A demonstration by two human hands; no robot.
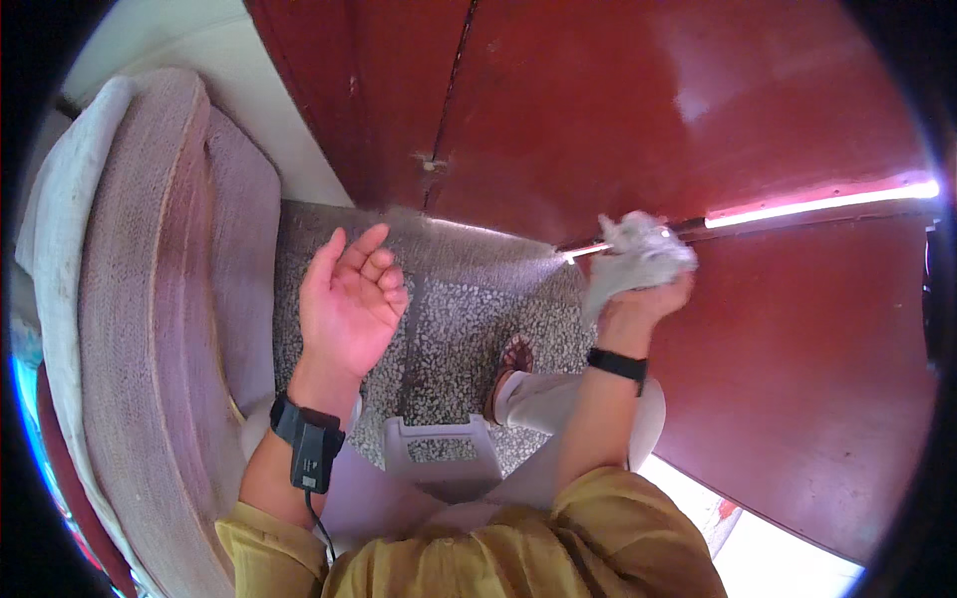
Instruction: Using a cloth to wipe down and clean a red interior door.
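My right hand (649, 297) grips a crumpled greyish-white cloth (644, 250) at the edge of a dark red door panel (792, 336). The cloth is blurred and hides most of the fingers. A loose corner of it hangs down on the left. My left hand (356, 314) is raised over the floor, palm up, its fingers loosely curled and nothing in it. Behind the cloth, a bright gap of light (822, 205) runs between the red panels, and the large upper panel (553, 112) fills the top of the view.
Rolled or folded woven mats (127, 299) stand along the left side with a whitish cloth (67, 187) over them. Between my legs is a pale plastic stool (441, 448). Speckled terrazzo floor (456, 321) lies below, with my sandalled foot (514, 359) on it. A small bolt (429, 163) sits on the door seam.
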